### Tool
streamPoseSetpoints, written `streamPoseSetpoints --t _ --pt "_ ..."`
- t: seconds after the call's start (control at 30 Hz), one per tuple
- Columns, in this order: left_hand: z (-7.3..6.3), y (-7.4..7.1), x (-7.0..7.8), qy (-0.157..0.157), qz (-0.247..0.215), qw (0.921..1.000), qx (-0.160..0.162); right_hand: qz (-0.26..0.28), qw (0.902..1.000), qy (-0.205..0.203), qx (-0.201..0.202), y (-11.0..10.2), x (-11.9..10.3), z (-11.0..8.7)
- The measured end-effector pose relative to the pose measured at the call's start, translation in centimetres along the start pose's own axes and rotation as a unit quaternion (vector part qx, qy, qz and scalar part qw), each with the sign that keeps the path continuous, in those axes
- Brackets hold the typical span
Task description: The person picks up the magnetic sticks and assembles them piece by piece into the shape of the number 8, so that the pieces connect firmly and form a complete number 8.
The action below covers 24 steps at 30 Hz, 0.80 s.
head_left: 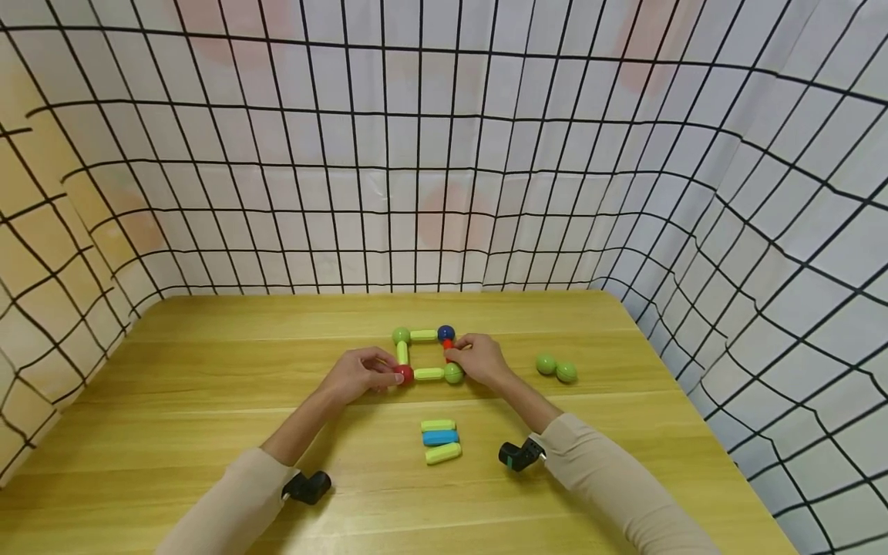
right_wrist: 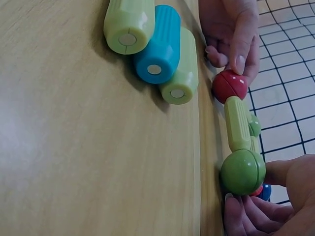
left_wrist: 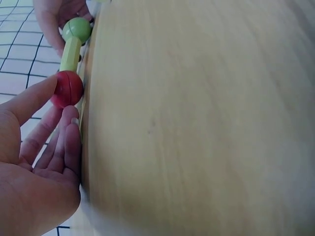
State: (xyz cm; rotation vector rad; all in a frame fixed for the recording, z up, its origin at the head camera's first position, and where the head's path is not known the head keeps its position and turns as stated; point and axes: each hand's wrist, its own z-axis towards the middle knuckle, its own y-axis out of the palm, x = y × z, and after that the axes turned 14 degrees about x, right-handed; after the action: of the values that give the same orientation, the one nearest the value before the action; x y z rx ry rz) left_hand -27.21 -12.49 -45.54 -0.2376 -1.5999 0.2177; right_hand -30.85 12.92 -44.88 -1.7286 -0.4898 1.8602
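Observation:
A square frame of magnetic building pieces lies on the table. Its corners are a red ball [head_left: 404,375], a light green ball [head_left: 401,335], a dark blue ball [head_left: 446,333] and a nearer green ball [right_wrist: 242,172]. Yellow-green rods [head_left: 428,375] form three sides, and a red rod [head_left: 448,344] the right side. My left hand [head_left: 357,375] pinches the red ball between thumb and fingers. With its fingertips, my right hand [head_left: 480,358] grips the red rod, just beside the nearer green ball; in the right wrist view that ball partly hides the grip.
Two loose green balls [head_left: 556,368] sit to the right of my right hand. Closer to me lie two yellow-green rods [head_left: 442,453] with a blue rod [head_left: 440,438] between them. Black wire mesh [head_left: 388,193] before white sheeting surrounds the wooden table [head_left: 208,370].

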Motion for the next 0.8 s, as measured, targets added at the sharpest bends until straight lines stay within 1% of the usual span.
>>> streamPoseSetpoints --t 0.2,0.43,0.8 --pt "-0.1 0.3 0.0 -0.001 0.009 1.0000 0.001 0.004 0.9999 0.008 -0.007 -0.4 0.2 -0.2" --pt "-0.1 0.3 -0.1 0.015 0.024 0.9996 0.006 0.018 0.9997 0.011 -0.012 -1.3 0.1 -0.3" --pt "-0.1 0.4 0.1 0.014 0.018 0.9997 0.005 0.034 0.9984 0.016 -0.043 -1.8 0.1 -0.7"
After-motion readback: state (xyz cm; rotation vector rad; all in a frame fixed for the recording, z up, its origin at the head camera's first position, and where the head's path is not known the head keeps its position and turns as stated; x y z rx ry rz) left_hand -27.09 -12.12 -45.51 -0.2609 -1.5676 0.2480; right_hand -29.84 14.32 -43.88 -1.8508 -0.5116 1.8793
